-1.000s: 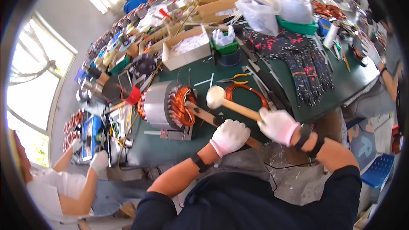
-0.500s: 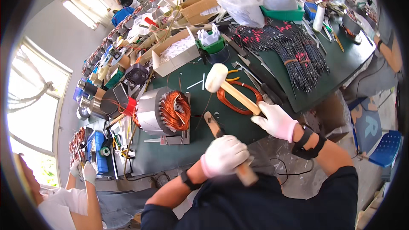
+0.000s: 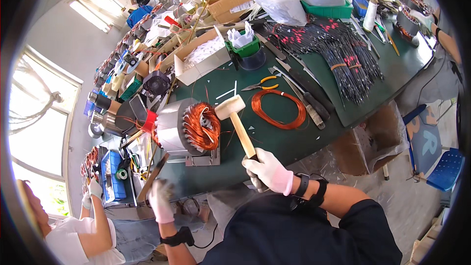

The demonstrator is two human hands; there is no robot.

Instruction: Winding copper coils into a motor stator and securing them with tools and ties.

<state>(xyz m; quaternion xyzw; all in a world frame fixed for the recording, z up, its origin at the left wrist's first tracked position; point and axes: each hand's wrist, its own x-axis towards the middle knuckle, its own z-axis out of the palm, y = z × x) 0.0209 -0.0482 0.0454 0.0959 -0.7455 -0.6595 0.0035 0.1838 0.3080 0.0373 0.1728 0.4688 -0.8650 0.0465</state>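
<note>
In my right hand (image 3: 267,169), closed round its wooden handle, is a white-headed mallet (image 3: 230,107). Its head is beside the orange copper windings (image 3: 202,126) at the end of a metal motor stator (image 3: 174,127); whether they touch, I cannot tell. My left hand (image 3: 161,201), smeared by motion, is at the table's near edge with a flat wooden stick (image 3: 153,177). The fingers seem wrapped round the stick's lower part. The stator lies on its side on a metal stand (image 3: 203,160). Both hands wear white gloves.
Right of the stator lie a coil of copper wire (image 3: 278,110), yellow-handled pliers (image 3: 262,84) and long dark-handled tools (image 3: 314,102). Bundled black leads (image 3: 346,68) lie farther right. A green tub (image 3: 245,49) and cardboard box (image 3: 198,71) stand behind. A co-worker (image 3: 81,235) works at the left.
My left hand has swung left and down with the wooden stick, below the stator. My right hand has come left and nearer me, bringing the mallet head beside the windings.
</note>
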